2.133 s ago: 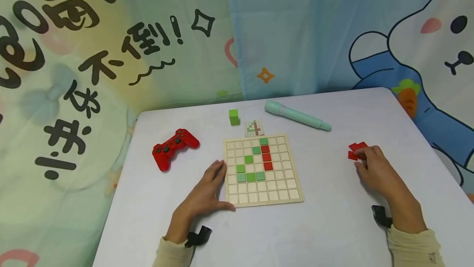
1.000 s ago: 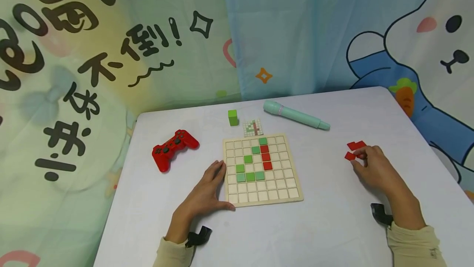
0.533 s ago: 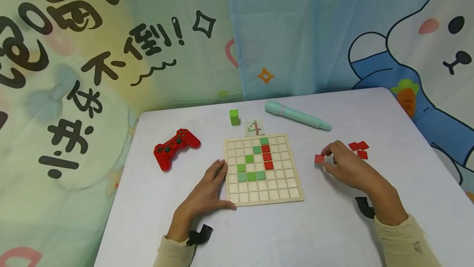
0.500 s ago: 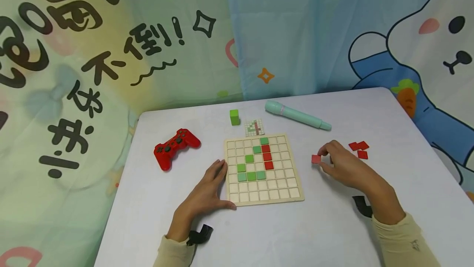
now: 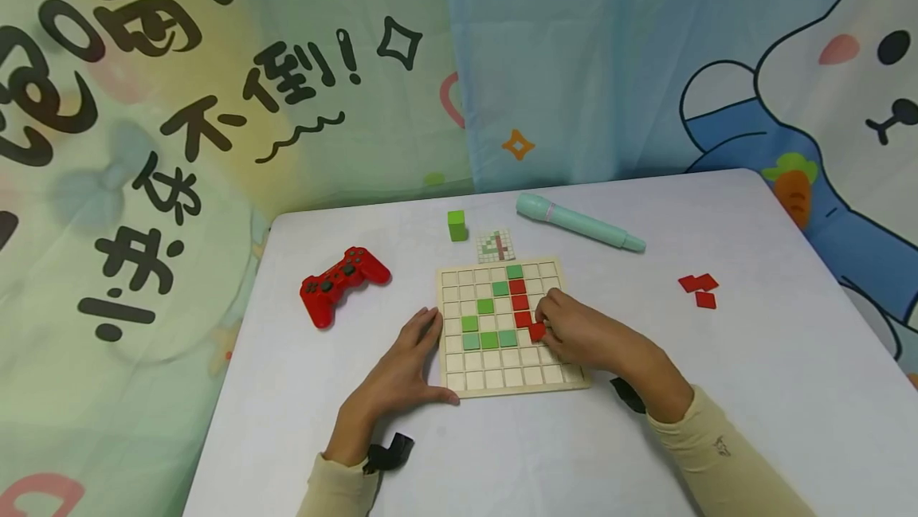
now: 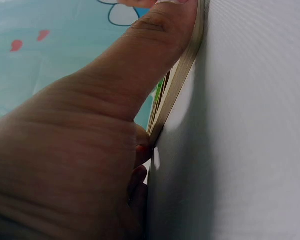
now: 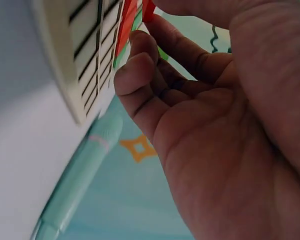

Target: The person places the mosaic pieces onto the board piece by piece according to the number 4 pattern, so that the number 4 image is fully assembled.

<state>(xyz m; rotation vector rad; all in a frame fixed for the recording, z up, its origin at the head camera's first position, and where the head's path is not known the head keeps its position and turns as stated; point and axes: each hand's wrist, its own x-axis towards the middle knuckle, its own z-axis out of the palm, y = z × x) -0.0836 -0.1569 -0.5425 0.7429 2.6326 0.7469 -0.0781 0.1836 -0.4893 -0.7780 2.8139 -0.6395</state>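
My right hand (image 5: 584, 331) pinches a red square tile (image 5: 537, 332) between thumb and fingertips, over the wooden grid board (image 5: 522, 391). In the right wrist view that red tile (image 7: 148, 9) shows at the fingertips, while the other fingers are bent in. The tile is tilted, just below and right of a column of red tiles (image 5: 519, 302) set in the board. Green tiles (image 5: 488, 340) fill several other squares. My left hand (image 5: 397, 366) touches the board's left edge with its fingers and its lower left corner with an extended thumb.
Three loose red tiles (image 5: 706, 300) lie on the white table (image 5: 545, 453) at the right. Behind the board are a small pattern card (image 5: 495, 246), a green block (image 5: 457, 225) and a mint-green pen-shaped object (image 5: 579, 222). A red game controller (image 5: 344, 283) lies at the left.
My right hand has taken one red tile from the loose ones at the right and carried it left over the board. My left hand stays at the board's edge.
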